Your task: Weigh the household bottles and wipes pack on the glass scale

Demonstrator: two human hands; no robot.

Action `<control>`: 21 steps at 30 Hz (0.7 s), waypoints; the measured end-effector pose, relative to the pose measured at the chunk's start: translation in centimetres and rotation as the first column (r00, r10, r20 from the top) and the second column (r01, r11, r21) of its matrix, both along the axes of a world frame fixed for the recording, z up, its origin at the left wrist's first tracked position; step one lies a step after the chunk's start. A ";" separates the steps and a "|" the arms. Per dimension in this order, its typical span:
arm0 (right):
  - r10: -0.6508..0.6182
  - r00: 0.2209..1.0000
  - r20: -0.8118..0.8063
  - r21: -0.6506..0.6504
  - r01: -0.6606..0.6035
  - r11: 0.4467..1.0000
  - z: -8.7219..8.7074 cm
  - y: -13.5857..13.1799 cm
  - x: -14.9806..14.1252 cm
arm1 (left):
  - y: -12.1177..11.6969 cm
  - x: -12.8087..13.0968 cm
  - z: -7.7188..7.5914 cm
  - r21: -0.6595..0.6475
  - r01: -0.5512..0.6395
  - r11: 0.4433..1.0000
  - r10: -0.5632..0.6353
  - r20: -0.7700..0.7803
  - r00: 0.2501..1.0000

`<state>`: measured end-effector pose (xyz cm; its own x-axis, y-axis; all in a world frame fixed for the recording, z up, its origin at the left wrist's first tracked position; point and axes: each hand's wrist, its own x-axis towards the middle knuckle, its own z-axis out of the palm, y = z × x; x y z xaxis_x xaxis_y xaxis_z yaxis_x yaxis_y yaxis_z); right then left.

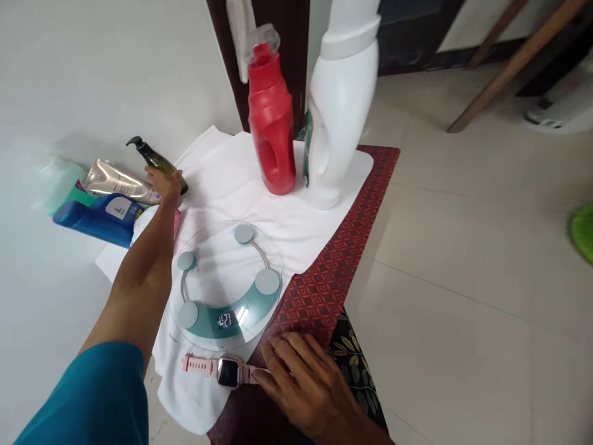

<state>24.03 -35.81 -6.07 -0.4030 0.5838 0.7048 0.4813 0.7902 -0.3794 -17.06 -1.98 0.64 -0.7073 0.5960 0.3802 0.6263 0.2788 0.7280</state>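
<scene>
At eleven o'clock from the transparent scale [227, 290], a dark pump bottle [156, 160] is clasped around its lower half by the left hand [165, 182]. At six o'clock a smartwatch [228, 372] is laid; its pink strap [249, 374] is touched by the right hand [306, 383], though whether it is pinched cannot be told. A red bottle [273, 120] is seen at one o'clock, upon white cloth [222, 167].

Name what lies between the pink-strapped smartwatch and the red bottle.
In the head view, from smartwatch to red bottle: the round glass bathroom scale, then white cloth.
</scene>
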 end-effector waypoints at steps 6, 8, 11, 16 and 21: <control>-0.118 0.991 -0.066 0.026 0.120 0.993 0.1 5.3 2.5 | -1.5 2.6 2.1 0.016 0.031 0.999 -0.030 -0.047 0.998; -0.141 0.983 -0.119 -0.038 0.137 0.990 -0.5 7.3 2.9 | -2.2 4.4 2.8 0.041 0.051 0.998 -0.047 -0.107 0.993; -0.182 0.963 -0.198 -0.188 0.145 0.971 -1.9 10.1 2.8 | -3.4 9.3 3.4 0.064 0.208 0.976 -0.191 -0.205 0.960; -0.284 0.938 -0.200 -0.342 0.205 0.917 -3.4 12.2 2.0 | -4.7 20.6 3.6 0.051 0.673 0.738 -0.666 -0.103 0.739; -0.306 0.949 -0.074 -0.361 0.261 0.895 -3.6 12.0 1.6 | -3.8 27.4 3.2 0.088 0.613 0.786 -0.618 0.051 0.785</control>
